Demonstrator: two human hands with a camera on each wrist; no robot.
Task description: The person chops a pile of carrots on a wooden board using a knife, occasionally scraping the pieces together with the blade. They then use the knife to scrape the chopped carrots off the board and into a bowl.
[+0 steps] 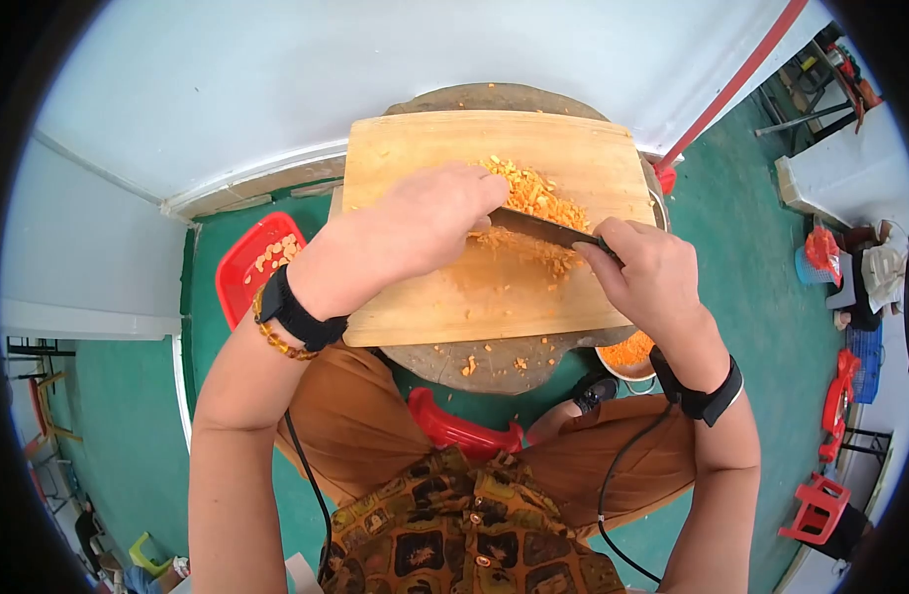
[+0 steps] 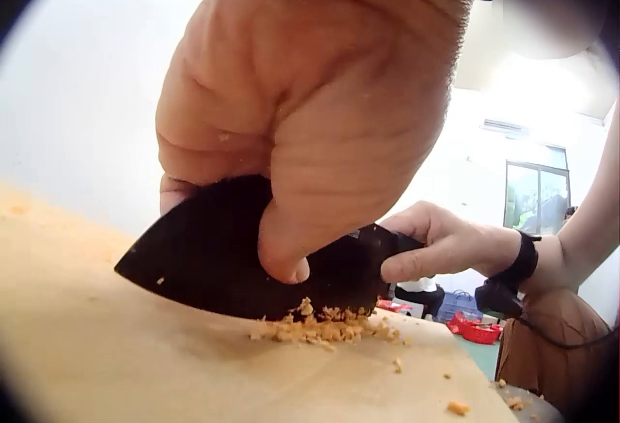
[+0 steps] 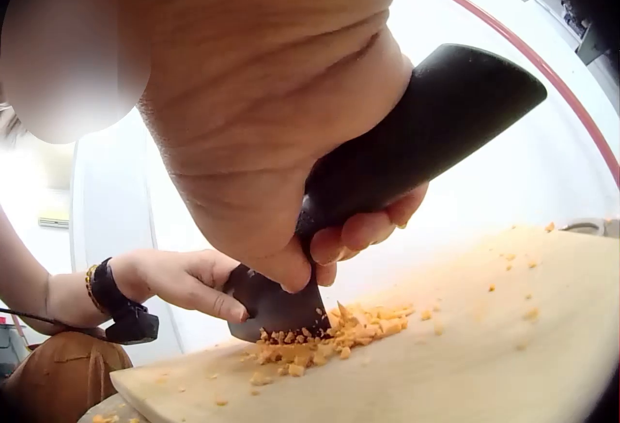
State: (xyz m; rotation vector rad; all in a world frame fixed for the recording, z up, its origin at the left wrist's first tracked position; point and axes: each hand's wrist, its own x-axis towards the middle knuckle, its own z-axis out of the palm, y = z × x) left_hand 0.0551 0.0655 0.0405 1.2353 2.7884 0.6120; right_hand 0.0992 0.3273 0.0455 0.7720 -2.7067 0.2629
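Observation:
A dark-bladed kitchen knife (image 1: 545, 230) stands edge down on a wooden cutting board (image 1: 405, 307). My right hand (image 1: 654, 269) grips its black handle (image 3: 426, 127), fingers wrapped around it. Toward the tip, my left hand (image 1: 425, 218) pinches the blade (image 2: 208, 258), with the thumb on the near face and the other fingers mostly hidden behind. Finely chopped orange bits (image 1: 538, 193) lie heaped along the far side of the blade. More crumbs (image 2: 320, 328) gather under the cutting edge in the left wrist view, and a thinner scatter covers the board on the near side.
Beneath the board is a round, crumb-strewn block (image 1: 425, 368). A red basin (image 1: 234, 277) with pale orange pieces stands at the left, and a metal pot (image 1: 652, 374) of orange bits at the right. A red stool (image 1: 454, 421) sits between the legs; a white wall (image 1: 375, 59) rises behind.

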